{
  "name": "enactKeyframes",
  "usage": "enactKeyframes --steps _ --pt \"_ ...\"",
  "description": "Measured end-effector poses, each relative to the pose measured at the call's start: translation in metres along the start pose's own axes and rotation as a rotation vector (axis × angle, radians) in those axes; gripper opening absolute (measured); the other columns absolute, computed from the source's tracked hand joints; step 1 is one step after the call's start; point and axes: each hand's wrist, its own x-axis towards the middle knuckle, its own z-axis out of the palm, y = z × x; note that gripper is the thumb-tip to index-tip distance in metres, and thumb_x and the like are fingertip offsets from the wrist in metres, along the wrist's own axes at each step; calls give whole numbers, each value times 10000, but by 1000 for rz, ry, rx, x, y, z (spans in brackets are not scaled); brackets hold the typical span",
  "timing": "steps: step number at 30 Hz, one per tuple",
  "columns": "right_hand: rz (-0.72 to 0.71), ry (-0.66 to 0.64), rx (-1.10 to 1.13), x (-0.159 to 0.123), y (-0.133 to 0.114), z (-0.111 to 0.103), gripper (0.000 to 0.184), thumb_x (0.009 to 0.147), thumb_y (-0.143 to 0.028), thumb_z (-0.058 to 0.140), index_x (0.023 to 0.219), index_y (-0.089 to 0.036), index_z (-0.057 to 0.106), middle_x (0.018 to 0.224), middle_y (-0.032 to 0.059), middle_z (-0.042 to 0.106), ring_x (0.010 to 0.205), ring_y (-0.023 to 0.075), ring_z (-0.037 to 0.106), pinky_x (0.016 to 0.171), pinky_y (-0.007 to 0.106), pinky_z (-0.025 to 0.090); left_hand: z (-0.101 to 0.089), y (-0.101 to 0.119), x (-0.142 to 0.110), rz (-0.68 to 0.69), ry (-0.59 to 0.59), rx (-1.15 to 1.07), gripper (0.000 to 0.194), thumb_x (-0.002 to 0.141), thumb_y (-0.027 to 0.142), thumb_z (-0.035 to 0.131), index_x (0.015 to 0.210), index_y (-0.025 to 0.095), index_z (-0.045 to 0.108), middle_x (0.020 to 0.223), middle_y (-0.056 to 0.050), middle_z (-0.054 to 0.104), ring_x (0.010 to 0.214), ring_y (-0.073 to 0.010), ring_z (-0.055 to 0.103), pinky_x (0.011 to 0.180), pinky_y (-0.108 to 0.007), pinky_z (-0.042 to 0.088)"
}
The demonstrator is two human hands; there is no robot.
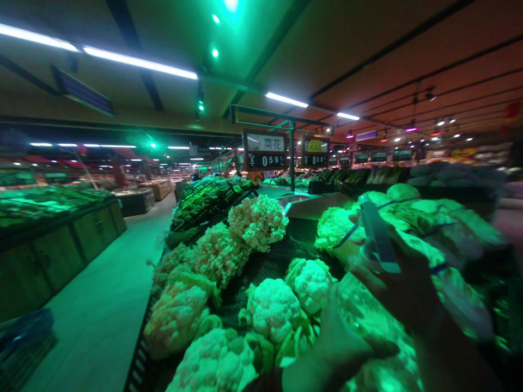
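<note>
My right hand [402, 283] is closed around a grey-blue tape dispenser [378, 237], which is blurred and tilted over the cabbages. Below and left of it, my left hand [337, 345] grips a pale napa cabbage [368, 305], thumb pointing up and fingers reaching across the leaves. Shiny highlights lie on this cabbage, and its lower part is partly covered by my hands. Behind the dispenser lies another napa cabbage [337, 226] with a blue band around it. White cauliflower heads [273, 307] sit just left of my left hand.
More banded cabbages [445, 218] are piled to the right. Loose-floreted cauliflowers [257, 220] line the black crate's left side. Price signs [265, 151] hang on a post [292, 158] behind. An aisle [110, 272] runs along the left, with a vegetable stand [53, 239] beyond.
</note>
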Motion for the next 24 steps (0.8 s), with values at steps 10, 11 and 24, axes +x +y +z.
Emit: enactKeyframes --steps 10,11,24 --pt "49 -14 12 -3 4 1 410 860 -219 531 1260 -126 534 627 -45 571 435 114 539 434 191 483 -1 -2 3 33 -8 -81 921 342 116 1030 1203 156 705 1289 -148 760 1270 -445 675 1126 -603 534" --pt "53 -15 16 -3 4 1 433 858 -220 534 1280 -126 528 628 -46 572 436 116 539 434 194 484 1 1 3 39 -30 -109 887 344 123 1033 1176 145 727 1241 -144 780 1280 -451 670 1128 -595 536" --pt "154 -54 81 -5 1 -1 429 839 -245 547 1259 -157 547 607 -35 582 429 147 541 418 253 478 5 10 -2 21 -33 -71 837 384 162 1033 1172 97 758 1233 -179 776 1290 -486 656 1131 -624 521"
